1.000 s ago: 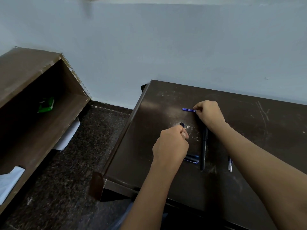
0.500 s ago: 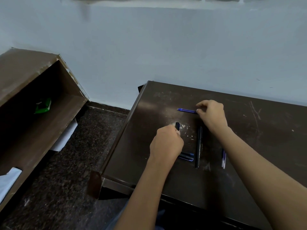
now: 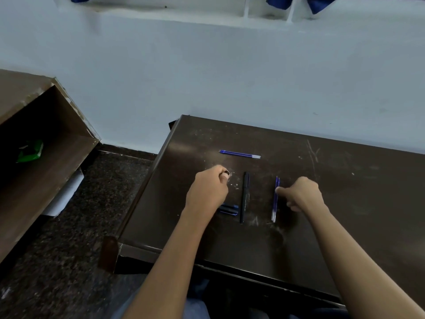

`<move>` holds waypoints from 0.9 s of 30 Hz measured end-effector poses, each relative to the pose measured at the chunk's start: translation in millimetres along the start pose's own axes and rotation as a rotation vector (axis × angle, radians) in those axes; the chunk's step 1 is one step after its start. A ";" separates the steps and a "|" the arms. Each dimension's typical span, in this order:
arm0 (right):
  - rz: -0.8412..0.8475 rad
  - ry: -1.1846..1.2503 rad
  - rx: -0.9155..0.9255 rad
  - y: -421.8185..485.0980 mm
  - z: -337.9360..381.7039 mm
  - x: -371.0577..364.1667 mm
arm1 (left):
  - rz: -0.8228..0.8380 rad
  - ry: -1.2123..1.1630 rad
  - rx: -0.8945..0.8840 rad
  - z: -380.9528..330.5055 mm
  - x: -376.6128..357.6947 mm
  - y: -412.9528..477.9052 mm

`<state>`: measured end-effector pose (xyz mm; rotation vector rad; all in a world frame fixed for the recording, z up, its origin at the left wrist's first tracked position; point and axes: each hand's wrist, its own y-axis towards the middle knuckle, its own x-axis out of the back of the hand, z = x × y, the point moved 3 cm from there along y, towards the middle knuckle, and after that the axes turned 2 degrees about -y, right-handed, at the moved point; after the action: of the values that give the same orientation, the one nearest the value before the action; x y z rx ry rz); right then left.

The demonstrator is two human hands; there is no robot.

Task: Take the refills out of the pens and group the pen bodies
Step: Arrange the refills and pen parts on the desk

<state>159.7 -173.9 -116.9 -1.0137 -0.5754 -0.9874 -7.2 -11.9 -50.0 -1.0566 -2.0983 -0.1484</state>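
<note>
A blue refill (image 3: pixel 239 154) lies alone on the dark table (image 3: pixel 345 203), towards the far side. My left hand (image 3: pixel 208 189) grips a dark pen body, whose open end (image 3: pixel 226 173) shows at the top of the fist. Under its wrist lie dark blue pen bodies (image 3: pixel 230 209). A black pen (image 3: pixel 244 196) lies lengthwise between my hands. My right hand (image 3: pixel 301 194) has curled fingers, and its fingertips touch a pair of blue refills (image 3: pixel 275 199) lying side by side.
A brown wooden shelf unit (image 3: pixel 46 157) stands at the left with a green packet (image 3: pixel 31 151) inside. White paper (image 3: pixel 66 194) sticks out beneath it. Dark speckled floor lies between shelf and table. A pale wall runs behind.
My right hand let go of the blue refill at the far side and moved back right to the pair of refills. The view tilted upward. My left hand keeps its grip.
</note>
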 end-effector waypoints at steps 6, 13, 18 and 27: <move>-0.017 0.025 -0.001 -3.1 -8.8 -1.4 | 0.006 -0.009 -0.044 -13.7 -5.8 -2.1; 0.032 0.003 -0.018 2.1 -13.0 -9.0 | -0.008 0.034 -0.022 -11.8 -6.0 -0.4; 0.011 -0.108 0.000 2.8 -14.3 -8.1 | -0.002 0.035 0.006 -9.3 -6.0 -0.3; -0.030 -0.082 0.077 0.4 -4.5 6.9 | 0.031 -0.023 0.077 -8.5 -3.3 -1.6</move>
<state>163.1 -180.7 -113.6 -0.9835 -0.6930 -0.9460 -2.2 -18.6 -45.9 -1.0483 -2.0901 -0.0397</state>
